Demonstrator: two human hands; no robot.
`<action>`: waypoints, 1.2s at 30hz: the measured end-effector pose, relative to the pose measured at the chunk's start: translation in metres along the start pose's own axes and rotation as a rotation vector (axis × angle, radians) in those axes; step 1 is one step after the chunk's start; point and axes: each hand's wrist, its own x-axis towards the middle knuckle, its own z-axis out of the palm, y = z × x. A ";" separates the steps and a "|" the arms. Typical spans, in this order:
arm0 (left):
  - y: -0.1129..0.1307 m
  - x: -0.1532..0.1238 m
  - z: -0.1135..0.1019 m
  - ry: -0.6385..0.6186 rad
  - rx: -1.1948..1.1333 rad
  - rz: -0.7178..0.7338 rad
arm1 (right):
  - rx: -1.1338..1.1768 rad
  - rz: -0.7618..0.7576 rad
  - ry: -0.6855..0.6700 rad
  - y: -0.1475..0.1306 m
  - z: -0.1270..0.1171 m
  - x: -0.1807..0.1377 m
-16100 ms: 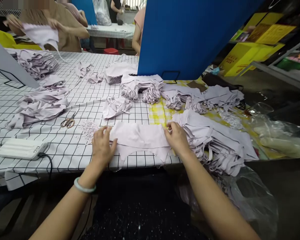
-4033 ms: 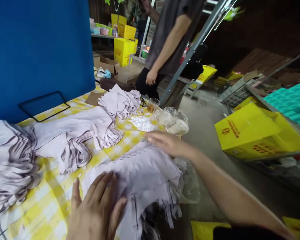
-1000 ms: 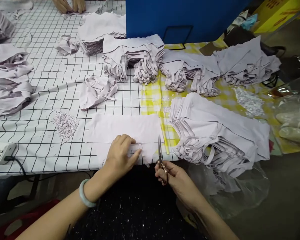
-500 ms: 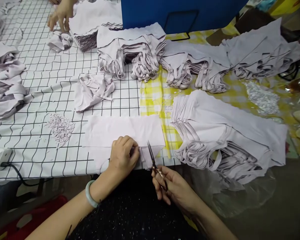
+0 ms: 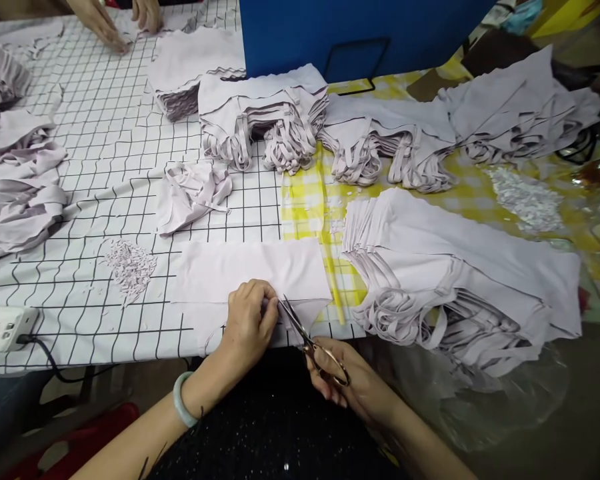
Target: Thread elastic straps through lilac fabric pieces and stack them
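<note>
A pale lilac fabric piece [image 5: 253, 267] with sewn straps lies flat at the table's front edge. My left hand [image 5: 250, 313] pinches its lower part, fingers curled together. In my right hand [image 5: 343, 380] is a pair of scissors [image 5: 305, 339], its handle loops round my fingers. The blades point up and left, their tips close by my left fingertips at the fabric. Whether they touch the fabric I cannot tell. A crumpled garment [image 5: 194, 193] of the same cloth lies behind the flat piece.
To the right is a fanned stack of garments [image 5: 460, 260]; more strapped stacks [image 5: 265, 113] stand behind. Fabric clippings [image 5: 129, 267] are heaped at left, near a power strip [image 5: 7, 328]. A blue box [image 5: 365, 33] stands at the back. Another person's hands [image 5: 147, 13] work at the far left.
The scissors have moved left, their tips now beside my left fingers. My view has shifted slightly. The other person's hands have moved back from the small cloth bundle.
</note>
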 end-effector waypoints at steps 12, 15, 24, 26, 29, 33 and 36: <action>-0.002 -0.005 0.003 0.028 -0.028 0.016 | 0.047 0.007 0.017 0.003 0.002 0.011; -0.003 -0.006 0.004 0.033 -0.028 0.036 | 0.068 -0.010 0.026 0.002 0.007 0.014; -0.006 -0.007 0.007 0.042 -0.018 0.049 | 0.121 -0.052 0.063 0.003 0.012 0.019; -0.005 -0.007 0.006 0.048 -0.031 0.048 | 0.131 -0.056 0.080 0.003 0.010 0.017; -0.006 -0.008 0.004 0.076 -0.043 0.089 | 0.143 -0.056 0.115 0.004 0.006 0.011; -0.010 -0.011 0.004 0.143 0.089 0.229 | 0.150 -0.053 0.134 0.005 0.001 0.005; -0.012 -0.009 0.007 0.142 0.179 0.250 | 0.139 -0.034 0.114 0.007 -0.001 0.003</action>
